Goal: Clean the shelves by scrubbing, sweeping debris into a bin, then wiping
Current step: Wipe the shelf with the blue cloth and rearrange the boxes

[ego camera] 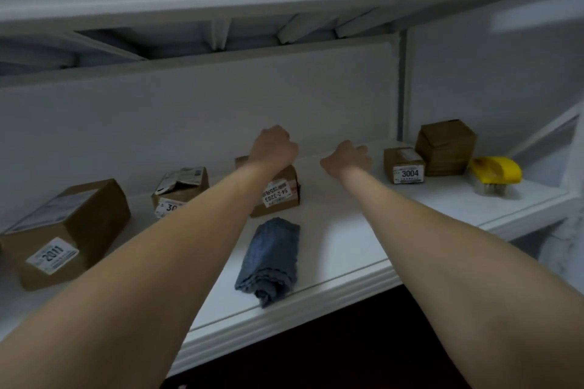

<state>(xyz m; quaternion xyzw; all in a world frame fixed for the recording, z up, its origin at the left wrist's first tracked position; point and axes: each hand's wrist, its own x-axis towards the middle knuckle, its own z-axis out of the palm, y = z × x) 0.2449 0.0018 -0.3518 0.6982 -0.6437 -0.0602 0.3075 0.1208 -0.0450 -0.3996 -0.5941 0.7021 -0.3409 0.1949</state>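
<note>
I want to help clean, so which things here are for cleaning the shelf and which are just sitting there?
For the job: yellow scrubbing brush, rolled blue cloth, white shelf.

Just lying about: box labelled 2011, torn box, middle box, box labelled 3004, taped brown parcel.

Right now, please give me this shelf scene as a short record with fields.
shelf: white, carries five cardboard boxes
cloth: blue, folded, near the front edge, untouched
brush: yellow, far right end, untouched
left hand: over the box labelled 5A-2-3203; grip unclear
right hand: empty, reaching toward the back, between that box and box 3004
</note>
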